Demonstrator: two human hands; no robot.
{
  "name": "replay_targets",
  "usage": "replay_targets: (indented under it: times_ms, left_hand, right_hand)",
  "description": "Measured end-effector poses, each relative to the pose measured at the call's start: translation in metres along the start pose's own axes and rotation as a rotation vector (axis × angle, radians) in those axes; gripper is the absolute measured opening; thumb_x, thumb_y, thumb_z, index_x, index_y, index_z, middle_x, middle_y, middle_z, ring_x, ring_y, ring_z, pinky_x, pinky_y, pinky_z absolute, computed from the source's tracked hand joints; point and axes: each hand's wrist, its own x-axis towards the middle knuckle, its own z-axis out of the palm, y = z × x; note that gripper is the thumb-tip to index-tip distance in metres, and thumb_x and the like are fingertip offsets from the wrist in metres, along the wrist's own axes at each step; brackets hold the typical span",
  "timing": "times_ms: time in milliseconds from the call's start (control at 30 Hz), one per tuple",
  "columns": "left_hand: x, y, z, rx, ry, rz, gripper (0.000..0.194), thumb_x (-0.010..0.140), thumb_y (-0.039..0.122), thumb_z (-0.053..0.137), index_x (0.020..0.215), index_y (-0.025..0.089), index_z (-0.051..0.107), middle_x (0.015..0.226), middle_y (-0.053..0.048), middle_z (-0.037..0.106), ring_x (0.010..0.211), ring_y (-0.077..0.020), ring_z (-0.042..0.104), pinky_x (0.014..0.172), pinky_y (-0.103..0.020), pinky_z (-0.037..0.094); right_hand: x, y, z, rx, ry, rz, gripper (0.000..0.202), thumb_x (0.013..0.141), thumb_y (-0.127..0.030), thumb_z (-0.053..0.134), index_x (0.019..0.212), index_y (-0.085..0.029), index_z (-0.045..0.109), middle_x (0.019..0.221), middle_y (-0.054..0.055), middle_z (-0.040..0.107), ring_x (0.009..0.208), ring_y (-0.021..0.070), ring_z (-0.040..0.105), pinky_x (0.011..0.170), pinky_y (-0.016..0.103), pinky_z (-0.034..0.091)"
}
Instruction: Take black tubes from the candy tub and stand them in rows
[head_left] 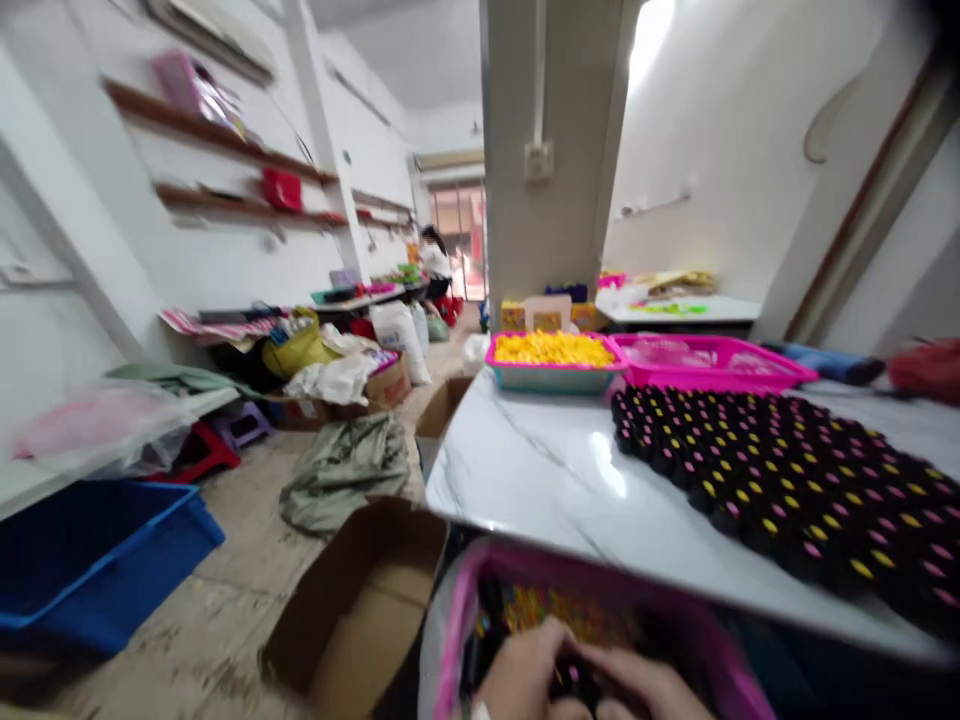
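Marbled tabletop, pink basin, left hand, right hand, grip closed around black piece (slightly blurred)

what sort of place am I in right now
Probably a small assembly workshop: rows of black pieces spread over a marble-patterned table, a tray heaped with yellow pieces, and an open cardboard box on the floor.

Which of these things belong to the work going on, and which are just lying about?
Apparently part of the job:
left hand, right hand, dark piece between them
pink-rimmed basket beneath
probably the rows of dotted black pieces

Apparently just lying about:
blue bin
grey-green cloth on the floor
purple stool
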Motion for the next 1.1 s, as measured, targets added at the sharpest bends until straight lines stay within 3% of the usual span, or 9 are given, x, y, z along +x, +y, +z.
replay_targets:
  times_ms: [67, 133, 200, 367, 567, 667, 800, 900, 1100]
  left_hand:
    - [-0.014, 0.005, 0.01, -0.014, -0.024, 0.017, 0.039, 0.066, 0.022, 0.077, 0.1, 0.021, 0.059, 0.095, -0.001, 0.069, 0.087, -0.0193, 0.064, 0.075, -0.027, 0.049]
    - [-0.02, 0.008, 0.012, -0.013, -0.055, 0.06, 0.035, 0.073, 0.022, 0.074, 0.103, 0.019, 0.056, 0.097, -0.003, 0.068, 0.091, -0.0188, 0.064, 0.081, -0.028, 0.048]
    - [-0.017, 0.007, 0.009, 0.007, -0.082, 0.102, 0.041, 0.075, 0.026, 0.075, 0.109, 0.019, 0.053, 0.101, -0.004, 0.067, 0.095, -0.0197, 0.063, 0.085, -0.03, 0.048]
    - [-0.008, -0.002, 0.003, 0.429, 0.042, 0.079, 0.04, 0.081, 0.048, 0.067, 0.101, 0.013, 0.058, 0.1, -0.014, 0.065, 0.103, -0.0311, 0.057, 0.091, -0.044, 0.045]
    - [-0.003, 0.002, 0.002, 0.562, -0.077, 0.035, 0.032, 0.088, 0.046, 0.057, 0.087, 0.014, 0.064, 0.088, -0.013, 0.067, 0.09, -0.0297, 0.061, 0.082, -0.042, 0.046]
    - [-0.004, 0.003, 0.003, 0.546, -0.092, 0.025, 0.034, 0.087, 0.048, 0.058, 0.085, 0.015, 0.064, 0.087, -0.013, 0.068, 0.088, -0.0289, 0.062, 0.083, -0.042, 0.045]
    - [-0.006, -0.002, 0.002, 0.519, -0.091, 0.036, 0.034, 0.085, 0.05, 0.06, 0.089, 0.016, 0.064, 0.09, -0.012, 0.068, 0.091, -0.029, 0.061, 0.083, -0.042, 0.045]
    - [-0.004, -0.006, 0.001, 0.508, -0.106, 0.062, 0.032, 0.087, 0.046, 0.058, 0.098, 0.016, 0.063, 0.094, -0.012, 0.068, 0.093, -0.0297, 0.061, 0.085, -0.043, 0.044]
    - [0.002, -0.006, 0.002, 0.497, -0.215, 0.154, 0.03, 0.089, 0.041, 0.053, 0.107, 0.019, 0.063, 0.098, -0.01, 0.067, 0.094, -0.0284, 0.061, 0.085, -0.043, 0.043]
  right_hand:
    - [-0.021, -0.007, 0.0, 0.043, -0.173, 0.044, 0.043, 0.079, -0.025, 0.059, 0.121, -0.029, 0.068, 0.113, 0.004, 0.072, 0.106, 0.0255, 0.066, 0.094, 0.036, 0.051]
    - [-0.025, -0.007, -0.002, 0.052, -0.229, 0.081, 0.047, 0.079, -0.021, 0.059, 0.125, -0.025, 0.064, 0.105, 0.004, 0.073, 0.089, 0.0211, 0.069, 0.083, 0.032, 0.054]
    - [-0.02, 0.003, -0.004, 0.009, -0.233, 0.113, 0.044, 0.08, -0.02, 0.06, 0.124, -0.022, 0.064, 0.1, 0.003, 0.074, 0.082, 0.0187, 0.068, 0.078, 0.03, 0.053]
    - [-0.003, 0.045, -0.01, -0.334, -0.122, 0.098, 0.036, 0.08, -0.013, 0.058, 0.115, -0.016, 0.066, 0.115, 0.01, 0.07, 0.108, 0.0211, 0.063, 0.097, 0.034, 0.046]
    - [0.027, 0.052, 0.01, -0.714, -0.237, 0.213, 0.029, 0.081, -0.015, 0.058, 0.109, -0.014, 0.064, 0.115, 0.017, 0.067, 0.107, 0.027, 0.064, 0.09, 0.034, 0.048]
    - [0.032, 0.053, 0.018, -0.577, -0.215, 0.182, 0.027, 0.078, -0.015, 0.059, 0.105, -0.015, 0.063, 0.11, 0.014, 0.069, 0.103, 0.0254, 0.065, 0.087, 0.033, 0.049]
    - [0.017, 0.059, 0.008, -0.074, -0.02, 0.209, 0.029, 0.076, -0.019, 0.064, 0.105, -0.018, 0.06, 0.098, 0.005, 0.071, 0.087, 0.0186, 0.067, 0.079, 0.029, 0.053]
    - [0.004, 0.057, -0.001, 0.196, 0.034, 0.187, 0.03, 0.078, -0.023, 0.064, 0.108, -0.019, 0.059, 0.098, 0.003, 0.069, 0.086, 0.0158, 0.067, 0.08, 0.028, 0.054]
    - [0.009, 0.046, -0.007, 0.146, 0.061, 0.097, 0.027, 0.077, -0.018, 0.066, 0.104, -0.02, 0.065, 0.102, 0.003, 0.069, 0.094, 0.0169, 0.064, 0.087, 0.03, 0.05]
